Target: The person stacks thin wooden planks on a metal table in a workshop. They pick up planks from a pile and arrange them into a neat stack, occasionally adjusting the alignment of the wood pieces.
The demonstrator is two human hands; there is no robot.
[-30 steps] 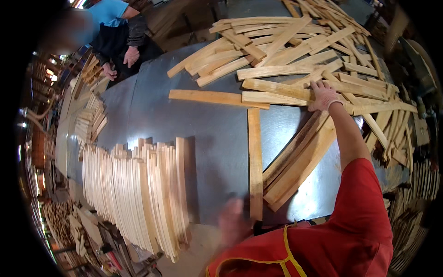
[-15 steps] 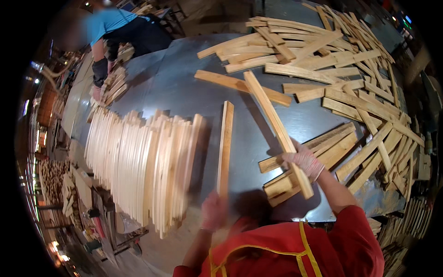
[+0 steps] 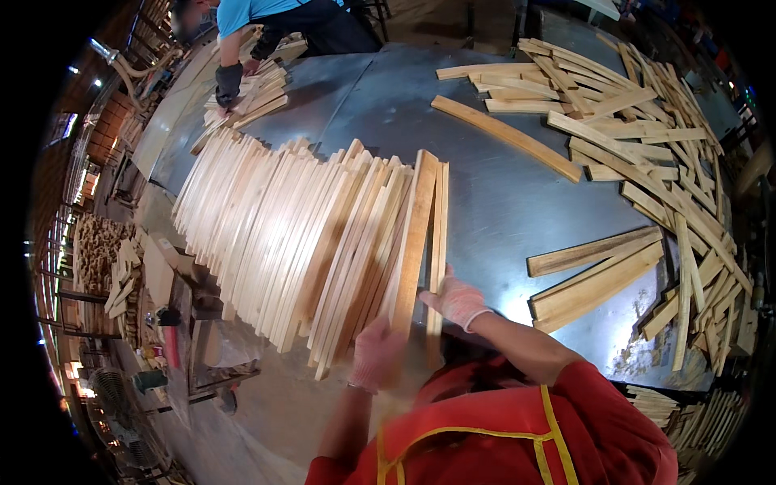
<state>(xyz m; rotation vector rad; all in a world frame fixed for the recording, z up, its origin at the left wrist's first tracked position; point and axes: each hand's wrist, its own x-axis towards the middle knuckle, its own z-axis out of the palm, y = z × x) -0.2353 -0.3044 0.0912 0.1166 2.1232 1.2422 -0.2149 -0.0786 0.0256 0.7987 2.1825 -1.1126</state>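
Observation:
My left hand [image 3: 378, 354], in a pale work glove, is closed round the near end of a wooden slat [image 3: 414, 234]. That slat leans beside the right end of a long row of slats [image 3: 271, 230] standing on edge side by side. Just to its right, my gloved right hand [image 3: 459, 301] grips another narrow wooden slat [image 3: 440, 234] near its lower part. The far ends of the two held slats lie close together, with a thin gap between them lower down. Part of my left fingers is blurred.
A grey metal table [image 3: 493, 214] carries everything. One single slat [image 3: 509, 137] lies aslant at its middle, a few boards [image 3: 598, 279] at right, and a jumbled heap of slats [image 3: 630, 121] behind. At the far left a co-worker's hand [image 3: 226, 109] touches another slat bundle [image 3: 263, 89].
My right hand has moved left with its slat, from over the loose boards to beside the slat in my left hand. That slat now stands against the row. The view has shifted.

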